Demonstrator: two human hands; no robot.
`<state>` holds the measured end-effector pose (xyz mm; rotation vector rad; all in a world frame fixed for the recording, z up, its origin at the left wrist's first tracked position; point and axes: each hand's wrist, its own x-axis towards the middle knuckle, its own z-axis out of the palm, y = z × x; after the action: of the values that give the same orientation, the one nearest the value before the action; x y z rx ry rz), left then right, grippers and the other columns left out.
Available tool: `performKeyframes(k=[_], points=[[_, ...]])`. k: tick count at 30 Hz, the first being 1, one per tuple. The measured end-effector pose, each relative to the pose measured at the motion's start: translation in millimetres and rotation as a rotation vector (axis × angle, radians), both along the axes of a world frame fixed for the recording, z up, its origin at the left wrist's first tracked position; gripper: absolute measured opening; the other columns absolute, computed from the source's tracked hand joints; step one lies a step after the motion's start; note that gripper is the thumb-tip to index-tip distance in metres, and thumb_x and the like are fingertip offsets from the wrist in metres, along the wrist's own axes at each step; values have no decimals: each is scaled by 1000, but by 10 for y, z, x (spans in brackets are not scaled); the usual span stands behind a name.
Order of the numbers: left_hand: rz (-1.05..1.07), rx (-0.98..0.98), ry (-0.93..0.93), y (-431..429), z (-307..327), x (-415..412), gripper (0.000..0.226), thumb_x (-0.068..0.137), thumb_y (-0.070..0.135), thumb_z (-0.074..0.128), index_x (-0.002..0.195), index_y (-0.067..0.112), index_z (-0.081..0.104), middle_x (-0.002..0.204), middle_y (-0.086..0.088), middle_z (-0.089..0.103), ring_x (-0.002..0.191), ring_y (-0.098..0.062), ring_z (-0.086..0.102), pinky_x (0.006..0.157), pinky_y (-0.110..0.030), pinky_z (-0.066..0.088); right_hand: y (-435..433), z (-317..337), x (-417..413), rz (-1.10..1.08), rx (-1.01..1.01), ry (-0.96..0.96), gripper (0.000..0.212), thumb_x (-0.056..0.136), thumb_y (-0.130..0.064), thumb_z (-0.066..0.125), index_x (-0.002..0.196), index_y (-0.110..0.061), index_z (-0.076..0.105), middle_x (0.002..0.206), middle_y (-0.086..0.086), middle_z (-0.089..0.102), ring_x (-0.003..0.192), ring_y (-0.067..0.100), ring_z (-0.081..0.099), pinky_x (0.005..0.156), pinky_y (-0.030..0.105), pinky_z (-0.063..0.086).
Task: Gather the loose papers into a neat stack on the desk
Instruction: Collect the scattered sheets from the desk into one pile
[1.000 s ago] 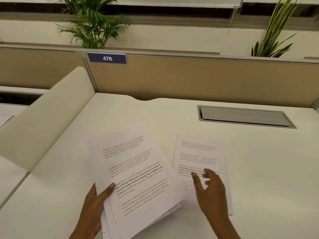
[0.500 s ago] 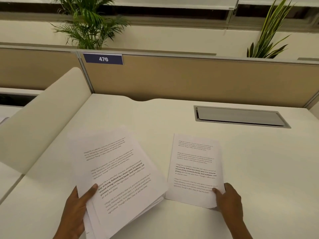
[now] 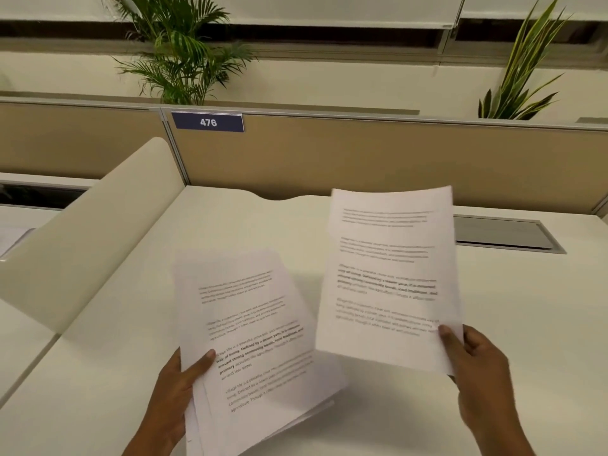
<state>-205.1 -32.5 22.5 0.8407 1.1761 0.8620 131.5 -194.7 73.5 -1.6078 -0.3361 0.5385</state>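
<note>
Matt white printed paper sheets (image 3: pixel 391 278); smooth matt off-white desk (image 3: pixel 526 307); tan cloth-like partition (image 3: pixel 362 159); grey metal-looking hatch (image 3: pixel 500 233).

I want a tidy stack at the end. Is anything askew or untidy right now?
Yes. The bundle of white printed papers in the left hand is fanned, its lower edges uneven. The single white printed sheet in the right hand is apart from it.

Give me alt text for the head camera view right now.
Left hand grips a stack of printed pages while the right hand lifts a single sheet above a white desk.
</note>
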Motion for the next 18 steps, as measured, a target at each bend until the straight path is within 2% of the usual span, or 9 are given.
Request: performKeyframes(k=[3, 5, 7, 9, 11, 12, 14, 16, 18], points=[[-47, 4, -31, -10, 64, 148, 32, 84, 9, 62, 115, 16, 61, 110, -15, 71, 96, -37, 68, 87, -51, 52, 79, -66, -222, 103, -16, 12, 9, 85, -8, 62, 79, -10, 69, 69, -4, 75, 56, 1, 63, 50, 12, 50], [-75, 15, -55, -21, 111, 259, 29, 87, 15, 59, 115, 14, 61, 107, -14, 73, 94, -34, 70, 81, -47, 56, 137, -169, -355, 145, -61, 6, 8, 84, -9, 64, 78, -9, 71, 74, 2, 76, 57, 4, 62, 51, 17, 50], [-93, 29, -59, -55, 165, 367, 29, 88, 24, 55, 114, 13, 61, 104, -12, 74, 91, -29, 71, 70, -37, 60, 175, -273, -461, 174, -118, -21, 7, 82, -12, 67, 77, -12, 71, 74, 2, 75, 62, 11, 64, 54, 23, 48], [-111, 78, -44, -89, 204, 443, 44, 80, 42, 58, 114, 14, 61, 105, -6, 74, 91, -20, 72, 67, -24, 59, 199, -324, -533, 208, -212, -44, 4, 80, -17, 70, 83, -15, 70, 83, 3, 73, 77, 18, 67, 59, 26, 46], [-136, 104, -39, -110, 205, 489, 67, 60, 57, 73, 111, 15, 62, 103, -3, 75, 91, -19, 72, 69, -25, 59, 198, -370, -546, 290, -299, -81, 15, 77, -20, 73, 91, -17, 67, 94, 3, 70, 87, 19, 66, 63, 25, 47], [-160, 95, -48, -113, 194, 505, 70, 55, 52, 80, 110, 13, 63, 101, -6, 75, 91, -24, 72, 72, -33, 60, 193, -376, -540, 343, -330, -102, 19, 76, -20, 73, 93, -19, 63, 96, 1, 70, 87, 17, 67, 65, 24, 47], [-221, 64, -58, -139, 171, 538, 63, 57, 29, 87, 111, 9, 62, 101, -13, 75, 90, -36, 71, 78, -49, 57, 181, -370, -522, 425, -382, -116, 33, 76, -21, 73, 100, -20, 51, 94, -3, 70, 85, 14, 67, 66, 27, 47], [-270, 67, -56, -176, 183, 586, 64, 54, 23, 86, 111, 9, 62, 101, -15, 74, 89, -39, 71, 76, -52, 57, 182, -361, -496, 477, -425, -75, 50, 77, -29, 72, 110, -24, 35, 93, -5, 68, 85, 13, 65, 68, 28, 46], [-285, 114, -35, -200, 221, 643, 62, 52, 25, 84, 109, 11, 63, 99, -13, 75, 86, -36, 72, 70, -46, 59, 189, -348, -445, 508, -440, -44, 52, 78, -36, 70, 115, -30, 33, 97, -6, 68, 89, 14, 65, 72, 29, 49]])
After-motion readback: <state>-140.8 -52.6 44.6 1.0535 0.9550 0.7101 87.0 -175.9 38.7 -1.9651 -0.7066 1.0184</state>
